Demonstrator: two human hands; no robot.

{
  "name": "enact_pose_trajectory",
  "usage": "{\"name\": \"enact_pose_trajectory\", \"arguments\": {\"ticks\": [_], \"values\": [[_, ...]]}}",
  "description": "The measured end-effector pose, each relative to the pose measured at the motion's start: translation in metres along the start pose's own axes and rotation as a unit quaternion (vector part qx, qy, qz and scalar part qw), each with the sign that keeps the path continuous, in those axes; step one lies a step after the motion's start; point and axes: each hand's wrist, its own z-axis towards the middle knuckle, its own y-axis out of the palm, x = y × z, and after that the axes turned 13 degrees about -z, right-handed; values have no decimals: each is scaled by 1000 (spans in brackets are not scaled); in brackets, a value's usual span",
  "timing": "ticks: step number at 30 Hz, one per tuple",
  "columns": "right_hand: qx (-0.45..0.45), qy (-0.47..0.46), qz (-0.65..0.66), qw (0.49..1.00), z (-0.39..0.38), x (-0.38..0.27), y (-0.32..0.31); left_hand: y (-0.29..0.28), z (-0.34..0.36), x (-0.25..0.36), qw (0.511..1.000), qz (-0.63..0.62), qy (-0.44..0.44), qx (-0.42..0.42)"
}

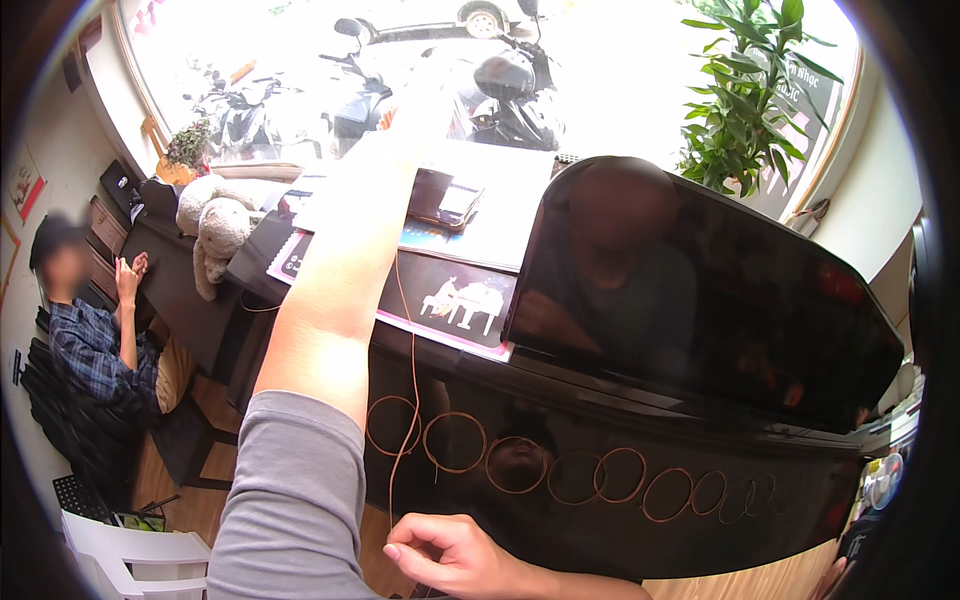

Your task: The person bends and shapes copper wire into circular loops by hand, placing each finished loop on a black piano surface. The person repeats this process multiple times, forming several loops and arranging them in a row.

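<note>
My left arm reaches up and away, ending in my left hand (408, 122) against the bright window; glare washes out its fingers. Near the lower edge, my right hand (455, 553) has thumb and forefinger pinched on a thin copper-coloured string (415, 385). The string runs upward past my left forearm, where its upper end is lost. To the right, several coiled strings (486, 440) lie in a row on the glossy black piano lid (600, 535). Some coils are copper-coloured, the farther ones dark and faint.
A phone (443, 200) lies on white papers (505, 190) beyond a booklet (460, 300) with a piano drawing. A glossy black panel (700, 300) rises at right. At left are a plush toy (222, 235), a seated person in a plaid shirt (95, 345) and a white chair (135, 560).
</note>
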Motion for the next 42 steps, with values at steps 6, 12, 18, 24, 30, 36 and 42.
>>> {"name": "enact_pose_trajectory", "arguments": {"ticks": [6, 12, 18, 24, 30, 36, 42], "values": [[-18, 5, 37, 999, -3, 10, 3, -9, -12, -7, 1000, -16, 23, -12], [-33, 20, 23, 999, -6, 8, 14, -29, -32, -24, 994, -73, 65, -49], [-67, 29, -26, 997, -13, 3, 27, -53, -77, -29, 996, -24, 77, -34], [-96, 22, -92, 991, -21, -6, 46, -91, -204, 5, 974, -214, 51, 54], [-112, 19, -110, 987, -35, -17, 64, -114, -376, 51, 961, -234, -135, 60], [-79, 39, -98, 991, -50, -19, 68, -77, -412, 48, 720, -656, -167, -153], [-19, 82, -144, 986, -61, -36, 64, -65, -417, 70, 513, -848, -132, 11]]}}
